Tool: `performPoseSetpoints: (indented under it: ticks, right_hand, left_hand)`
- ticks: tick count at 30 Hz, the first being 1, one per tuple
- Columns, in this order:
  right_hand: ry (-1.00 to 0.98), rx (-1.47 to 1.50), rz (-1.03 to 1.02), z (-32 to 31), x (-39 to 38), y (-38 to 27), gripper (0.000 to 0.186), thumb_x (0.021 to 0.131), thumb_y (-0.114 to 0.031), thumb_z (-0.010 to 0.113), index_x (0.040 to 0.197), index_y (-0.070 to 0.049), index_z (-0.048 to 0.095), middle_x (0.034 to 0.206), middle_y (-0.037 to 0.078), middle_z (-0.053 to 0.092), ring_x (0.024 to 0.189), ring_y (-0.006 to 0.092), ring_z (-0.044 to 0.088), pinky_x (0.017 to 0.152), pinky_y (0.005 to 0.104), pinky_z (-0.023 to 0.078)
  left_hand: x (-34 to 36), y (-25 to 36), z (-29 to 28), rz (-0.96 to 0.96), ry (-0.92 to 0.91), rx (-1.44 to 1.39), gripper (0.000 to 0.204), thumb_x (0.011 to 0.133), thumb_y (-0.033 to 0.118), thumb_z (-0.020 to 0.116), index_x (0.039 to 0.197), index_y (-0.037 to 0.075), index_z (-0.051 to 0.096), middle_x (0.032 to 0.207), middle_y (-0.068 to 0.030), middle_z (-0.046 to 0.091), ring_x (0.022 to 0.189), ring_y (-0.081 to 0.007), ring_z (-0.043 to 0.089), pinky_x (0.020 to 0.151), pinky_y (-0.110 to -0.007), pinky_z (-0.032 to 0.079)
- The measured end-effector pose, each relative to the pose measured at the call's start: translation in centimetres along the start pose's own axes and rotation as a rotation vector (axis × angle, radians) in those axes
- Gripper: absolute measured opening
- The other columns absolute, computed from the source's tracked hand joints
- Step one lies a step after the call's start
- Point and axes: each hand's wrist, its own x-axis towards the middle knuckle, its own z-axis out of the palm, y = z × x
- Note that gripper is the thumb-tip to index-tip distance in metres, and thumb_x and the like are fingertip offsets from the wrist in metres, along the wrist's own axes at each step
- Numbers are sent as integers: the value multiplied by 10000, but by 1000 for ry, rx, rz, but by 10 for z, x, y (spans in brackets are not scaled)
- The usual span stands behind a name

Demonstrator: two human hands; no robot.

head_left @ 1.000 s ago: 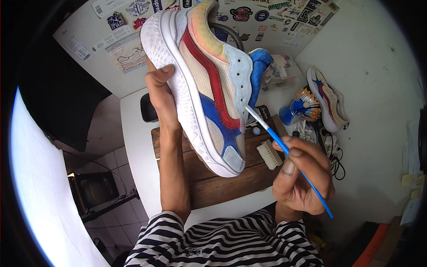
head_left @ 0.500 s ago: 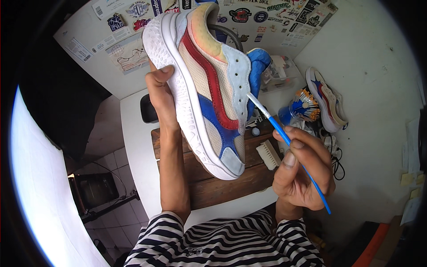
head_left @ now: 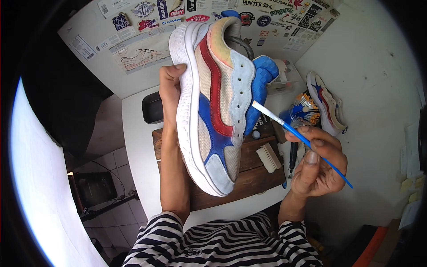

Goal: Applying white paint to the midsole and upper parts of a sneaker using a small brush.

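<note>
"Two things are held up beyond the striped shirt (head_left: 222,242). How?"

"The right hand (head_left: 318,164) pinches a paintbrush (head_left: 293,132) by its blue handle, thumb against fingertips. Holding it back from the bristles probably gives a clear view of the tip."

"And the left hand (head_left: 170,86)?"

"It grips a shoe (head_left: 213,107) by the white sole, thumb pressed on the edge. The other fingers are hidden behind, so I can't tell how they lie. That grip seems chosen to leave the coloured side uncovered."

"Where is the shoe?"

"Raised over a wooden board (head_left: 249,178), heel up, toe tipped toward the wearer. The bristles are by the blue tongue (head_left: 258,98), next to the lace holes; whether they touch, I can't tell."

"What lies farther off?"

"A scrub brush (head_left: 269,158) rests on the board and a black tray (head_left: 152,108) sits left. At right, a cup of brushes (head_left: 307,109) stands upright, likely for easy picking. Past it is a second shoe (head_left: 327,104), perhaps parked aside for room. Stickers (head_left: 246,19) cover the back wall."
</note>
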Motion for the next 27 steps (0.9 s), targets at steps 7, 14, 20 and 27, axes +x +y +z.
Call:
performPoseSetpoints:
  ticks: [7, 14, 20, 27]
  right_hand:
    - [-51, -37, -28, -1, -2, 2, 143, 959, 10, 603, 1075, 90, 579, 1019, 308, 681, 819, 332, 754, 746, 401, 669]
    - [-18, -31, -7, 0, -2, -2, 103, 950, 10, 617, 1035, 67, 604, 1037, 313, 688, 825, 340, 759, 716, 370, 670]
    - [-110, -88, -6, -4, -5, -5, 144, 953, 13, 607, 1080, 77, 581, 1015, 306, 683, 816, 339, 757, 726, 382, 675]
    - [42, 14, 20, 3, -10, 2, 177, 959, 19, 603, 1114, 92, 561, 1007, 299, 680, 787, 324, 750, 724, 396, 676]
  left_hand:
    - [-4, -1, 15, -89, 74, -41, 353, 992, 286, 511, 1087, -34, 622, 991, -150, 693, 837, -176, 681, 827, -283, 567]
    - [-6, 3, 20, -149, 93, -22, 341, 997, 275, 500, 1088, -30, 623, 982, -142, 692, 817, -177, 681, 815, -289, 570]
    - [-2, -3, 9, -35, 32, -9, 276, 1021, 248, 482, 1031, 3, 607, 952, -129, 680, 792, -153, 662, 791, -282, 566]
    - [1, -8, -4, -29, 31, 121, 200, 1051, 222, 481, 965, 48, 533, 960, -102, 654, 792, -130, 633, 772, -279, 558]
